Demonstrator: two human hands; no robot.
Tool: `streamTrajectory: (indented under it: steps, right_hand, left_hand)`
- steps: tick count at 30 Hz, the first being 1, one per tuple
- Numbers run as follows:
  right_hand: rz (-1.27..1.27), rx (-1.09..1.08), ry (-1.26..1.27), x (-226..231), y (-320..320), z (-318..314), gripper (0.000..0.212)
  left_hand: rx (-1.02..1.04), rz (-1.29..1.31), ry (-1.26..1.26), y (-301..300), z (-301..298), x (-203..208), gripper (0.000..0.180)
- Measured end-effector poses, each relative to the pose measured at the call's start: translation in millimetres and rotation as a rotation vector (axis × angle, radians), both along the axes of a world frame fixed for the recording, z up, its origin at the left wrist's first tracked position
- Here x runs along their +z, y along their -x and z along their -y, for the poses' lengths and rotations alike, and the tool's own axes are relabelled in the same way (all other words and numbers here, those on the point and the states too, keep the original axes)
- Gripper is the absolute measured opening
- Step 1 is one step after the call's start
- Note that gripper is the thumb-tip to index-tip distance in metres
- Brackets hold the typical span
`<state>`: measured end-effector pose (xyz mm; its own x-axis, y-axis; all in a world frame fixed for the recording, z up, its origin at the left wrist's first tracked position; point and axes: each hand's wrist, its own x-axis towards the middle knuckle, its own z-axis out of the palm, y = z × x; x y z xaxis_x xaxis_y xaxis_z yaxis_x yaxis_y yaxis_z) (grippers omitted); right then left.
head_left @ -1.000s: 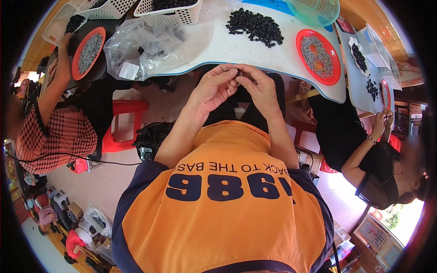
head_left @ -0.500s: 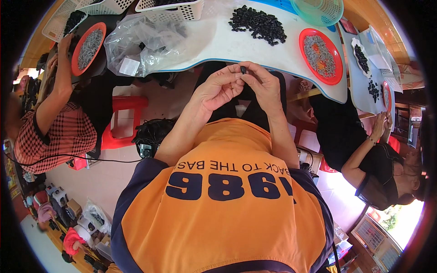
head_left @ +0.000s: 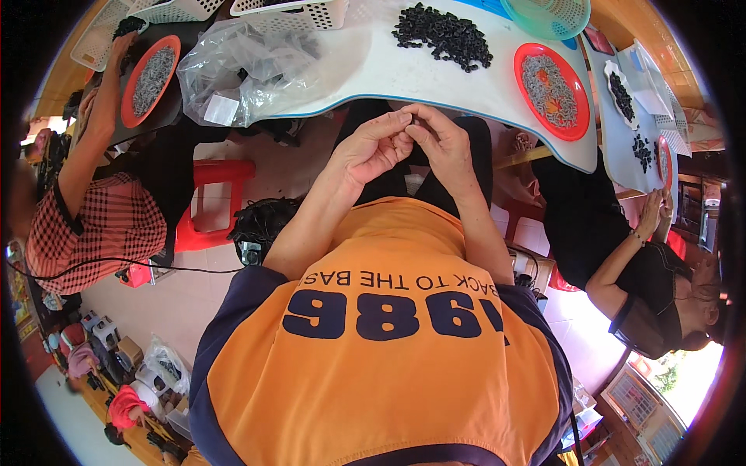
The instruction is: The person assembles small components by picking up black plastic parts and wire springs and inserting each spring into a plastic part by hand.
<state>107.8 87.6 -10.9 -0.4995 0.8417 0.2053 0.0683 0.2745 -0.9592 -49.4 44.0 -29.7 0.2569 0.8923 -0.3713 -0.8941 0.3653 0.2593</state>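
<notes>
Just off the table's near edge, my left hand (head_left: 376, 146) and my right hand (head_left: 444, 149) meet at the fingertips. Both are closed in a pinch around a small black part, which the fingers now almost wholly cover. Beyond them on the white table (head_left: 357, 66) lies a loose pile of small black parts (head_left: 443, 37). To the right of that pile, a red plate (head_left: 579, 116) holds many small grey screw-like pieces (head_left: 548, 87).
A clear plastic bag (head_left: 245, 74) lies at the table's left, before a white basket (head_left: 322, 17). A green basket (head_left: 548, 17) stands at the far right. Co-workers sit on both sides, the left one near another red plate (head_left: 128, 116). A red stool (head_left: 206, 206) stands at left.
The black part showed between my fingertips before and is now nearly hidden by them. My right fingers have shifted slightly left and closed in. The view has moved a little.
</notes>
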Motion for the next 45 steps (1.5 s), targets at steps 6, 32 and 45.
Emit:
streamTrajectory:
  steps: [6,32,45]
  right_hand:
    - [0.01,0.025,0.046,-7.9,-3.1,-5.4,0.028]
    - [-0.061,0.085,0.0,-6.1,-20.0,-11.3,0.031]
    - [-0.082,0.048,0.048,-8.4,-21.1,-11.5,0.029]
  left_hand:
    - [0.015,0.023,0.029,-2.5,-2.5,-0.6,0.01]
    - [-0.132,0.196,-0.016,-4.1,-3.7,-1.5,0.014]
    - [-0.057,-0.016,-0.021,-13.7,-7.0,6.0,0.009]
